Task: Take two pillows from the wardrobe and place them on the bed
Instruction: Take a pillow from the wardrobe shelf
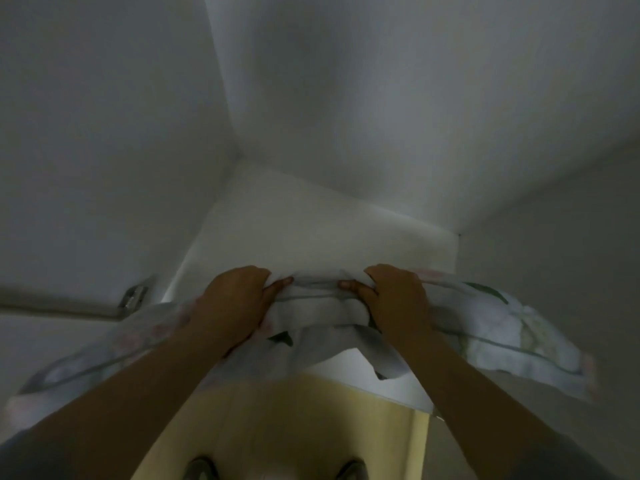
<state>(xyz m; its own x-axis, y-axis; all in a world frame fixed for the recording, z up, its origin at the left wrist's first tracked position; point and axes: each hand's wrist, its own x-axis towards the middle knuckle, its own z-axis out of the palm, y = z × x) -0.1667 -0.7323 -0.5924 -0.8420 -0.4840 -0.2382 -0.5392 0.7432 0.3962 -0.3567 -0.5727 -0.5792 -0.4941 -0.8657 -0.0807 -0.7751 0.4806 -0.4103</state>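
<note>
We grip the pillow [502, 327] at the front edge of the shelf [311, 230], with the left hand [232, 299] and right hand [394, 299] both curled tight into its cover, close together. Held only mid-span, its limp ends sag and could snag the wardrobe wall [554, 220] or slip free. We count two hands and one sure pillow; the layered folds may hide a second.

Left hand [232, 299], right hand [394, 299]: bare, forearms uncovered. Left sleeve [24, 457]: grey, short. Right sleeve [575, 459]: same grey. Shoes [199, 467]: dark, blurred, detail indistinct.
</note>
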